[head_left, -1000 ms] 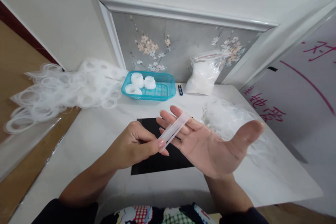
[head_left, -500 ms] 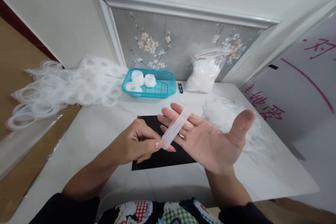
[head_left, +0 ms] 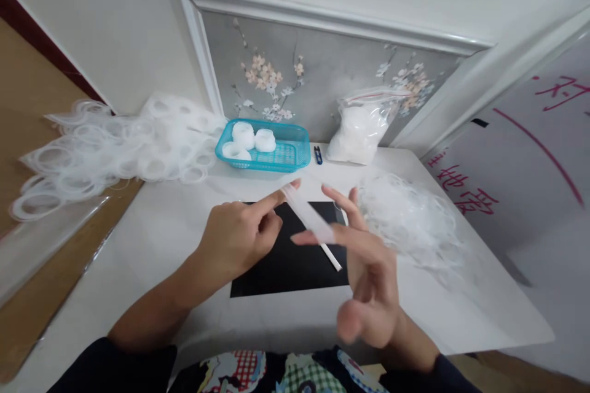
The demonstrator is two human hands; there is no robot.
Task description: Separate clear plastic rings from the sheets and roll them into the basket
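Note:
A translucent white plastic ring (head_left: 310,216) is stretched into a flat band between my two hands. One end loops over the outstretched index finger of my left hand (head_left: 239,233), whose other fingers are curled in. The index finger of my right hand (head_left: 371,267) holds the other end, while its remaining fingers are spread apart and slightly blurred. Below the hands lies a black mat (head_left: 271,273) on the white table (head_left: 198,331). A thin white strip (head_left: 332,259) rests on the mat by my right hand.
At the back stands a blue basket (head_left: 288,166) with several white ring rolls (head_left: 243,134). Small blue thread snips (head_left: 318,155) and a zip bag of white material (head_left: 357,132) sit beside it. Loose translucent scraps (head_left: 410,215) lie right; sheets with ring cutouts (head_left: 124,141) pile up left.
My right hand has turned from palm-up to fingers pointing left. The ring came off its several fingers and now spans both index fingers. My left hand's pinch on it has loosened.

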